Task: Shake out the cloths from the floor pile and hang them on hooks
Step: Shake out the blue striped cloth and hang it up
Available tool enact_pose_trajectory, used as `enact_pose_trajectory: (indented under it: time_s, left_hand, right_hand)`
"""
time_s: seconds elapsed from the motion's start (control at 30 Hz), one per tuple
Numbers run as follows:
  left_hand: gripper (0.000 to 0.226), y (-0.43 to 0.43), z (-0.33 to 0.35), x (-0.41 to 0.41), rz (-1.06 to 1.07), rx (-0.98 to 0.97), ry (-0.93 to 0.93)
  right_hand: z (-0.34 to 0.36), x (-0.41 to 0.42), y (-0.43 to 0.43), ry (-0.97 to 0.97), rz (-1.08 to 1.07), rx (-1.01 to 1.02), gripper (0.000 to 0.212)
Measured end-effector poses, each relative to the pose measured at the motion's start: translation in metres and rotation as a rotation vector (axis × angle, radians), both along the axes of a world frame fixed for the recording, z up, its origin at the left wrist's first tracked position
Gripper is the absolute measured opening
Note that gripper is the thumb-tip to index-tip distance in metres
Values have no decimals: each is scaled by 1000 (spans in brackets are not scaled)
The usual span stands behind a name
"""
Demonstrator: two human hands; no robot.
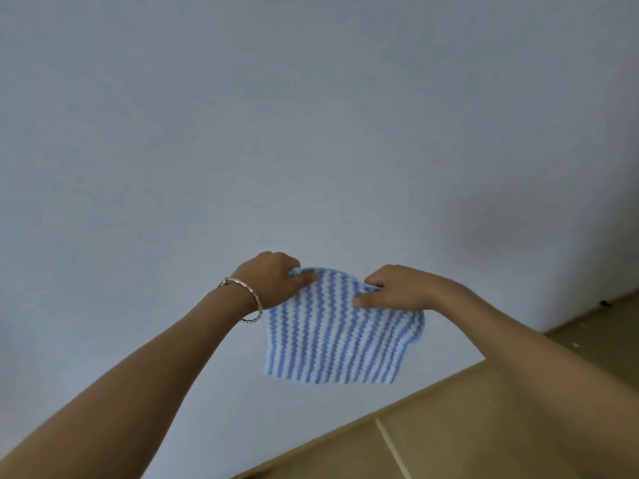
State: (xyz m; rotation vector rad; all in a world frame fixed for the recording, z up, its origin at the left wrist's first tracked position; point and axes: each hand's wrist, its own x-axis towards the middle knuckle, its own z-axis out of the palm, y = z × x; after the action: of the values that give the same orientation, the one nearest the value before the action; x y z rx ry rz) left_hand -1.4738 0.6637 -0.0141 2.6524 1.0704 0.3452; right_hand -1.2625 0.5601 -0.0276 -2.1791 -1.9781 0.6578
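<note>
Legible text, labels, brands, numbers, signs: none. The striped cloth (340, 335) shows blue and white wavy stripes only, with no lettering or tag to read

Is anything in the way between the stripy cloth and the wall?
Nothing visible. The left hand and right hand grip the cloth by its top edge, right in front of the wall. No hook shows, so the way to one cannot be judged.
</note>
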Motion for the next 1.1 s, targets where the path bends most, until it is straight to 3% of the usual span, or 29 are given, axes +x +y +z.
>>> enact_pose_trajectory:
  time_s: [0.47,0.7,0.9,1.1]
  left_hand:
    - [36,-202,3,337,-439,-133,-220]
    - [17,-276,-8,462,-672,-120,-119]
    - [22,-328,-24,574,-882,2,-66]
    - [22,-370,-17,689,-1140,-19,-125]
  right_hand:
    - [18,269,-272,-83,-448,196,45]
    - [1,355,-370,-179,-660,159,39]
    - [-14,414,-431,-130,-876,124,33]
    - [15,487,-478,-198,-1067,-16,33]
